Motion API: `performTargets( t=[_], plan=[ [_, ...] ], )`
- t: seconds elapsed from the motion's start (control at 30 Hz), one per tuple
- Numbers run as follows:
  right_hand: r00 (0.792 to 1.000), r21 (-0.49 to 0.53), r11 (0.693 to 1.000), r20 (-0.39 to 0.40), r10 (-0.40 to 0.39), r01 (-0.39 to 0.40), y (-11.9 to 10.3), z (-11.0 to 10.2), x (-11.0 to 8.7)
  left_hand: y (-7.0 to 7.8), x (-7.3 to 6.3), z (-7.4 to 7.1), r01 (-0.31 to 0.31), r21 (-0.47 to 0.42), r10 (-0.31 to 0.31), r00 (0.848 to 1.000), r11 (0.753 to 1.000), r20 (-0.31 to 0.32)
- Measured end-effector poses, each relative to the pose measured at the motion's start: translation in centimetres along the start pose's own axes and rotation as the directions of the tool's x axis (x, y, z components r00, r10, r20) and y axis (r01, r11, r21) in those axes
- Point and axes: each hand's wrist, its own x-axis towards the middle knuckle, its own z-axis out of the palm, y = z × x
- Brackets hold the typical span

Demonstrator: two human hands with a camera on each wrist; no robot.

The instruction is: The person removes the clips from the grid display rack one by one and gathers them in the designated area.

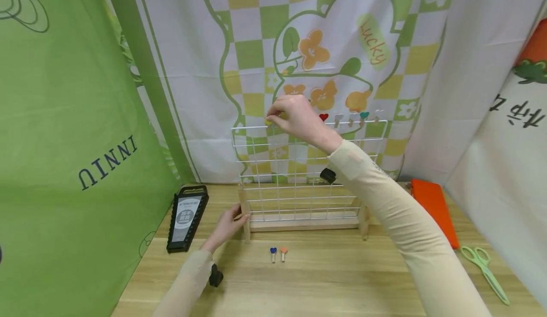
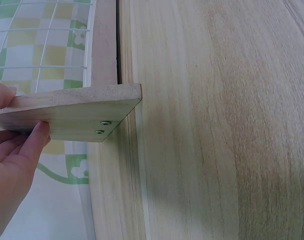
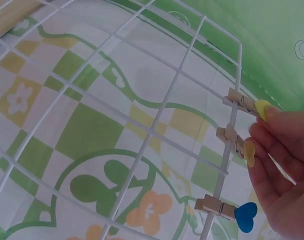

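Observation:
My right hand (image 1: pixel 295 115) is up at the left end of the white wire grid (image 1: pixel 278 167), pinching a small wooden clothespin with a yellow heart (image 3: pixel 243 102) that sits across the top wire. Just beside it on that wire is another peg with a yellowish heart (image 3: pixel 249 152), then one with a blue heart (image 3: pixel 246 216). Farther right along the top are a red-heart peg (image 1: pixel 323 116), a teal-heart peg (image 1: pixel 364 115) and several pale ones. Low on the left, my left hand (image 1: pixel 226 227) grips the grid's wooden side support (image 2: pixel 92 112) between thumb and fingers.
On the table before the grid lie a blue-heart peg (image 1: pixel 273 250) and an orange-heart peg (image 1: pixel 284 250). A black slotted holder with a label (image 1: pixel 185 219) is at left. An orange-red folder (image 1: pixel 433 210) and green scissors (image 1: pixel 483 267) are at right. Printed cloth hangs behind.

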Motion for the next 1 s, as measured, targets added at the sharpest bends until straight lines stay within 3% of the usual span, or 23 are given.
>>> performTargets(
  t=[0.3, 0.47, 0.7, 0.83, 1.0],
  plan=[
    [0.996, 0.056, 0.998, -0.093, -0.017, 0.023, -0.6, -0.4, -0.1, -0.3, -0.1, 0.0, -0.026, 0.001, 0.026, 1.0, 1.0, 0.01],
    [0.996, 0.073, 0.997, -0.09, -0.026, 0.033, -1.3, -0.9, -1.1, -0.3, 0.2, -0.1, -0.038, -0.009, 0.038, 0.999, 0.999, 0.011],
    [0.991, 0.111, 0.99, -0.114, -0.072, 0.085, -1.3, -0.1, -4.2, 0.6, 0.1, 0.0, -0.046, -0.001, 0.046, 0.999, 0.999, -0.005],
    [0.99, 0.135, 0.984, -0.103, -0.1, 0.113, -1.3, 1.2, -6.4, -0.5, 0.6, 0.0, -0.047, 0.004, 0.047, 0.999, 0.999, -0.009],
    [0.992, 0.171, 0.977, -0.045, -0.118, 0.124, -1.3, 3.7, -9.5, -0.7, 0.6, -0.2, -0.032, 0.004, 0.032, 0.999, 0.999, 0.004]
  ],
)
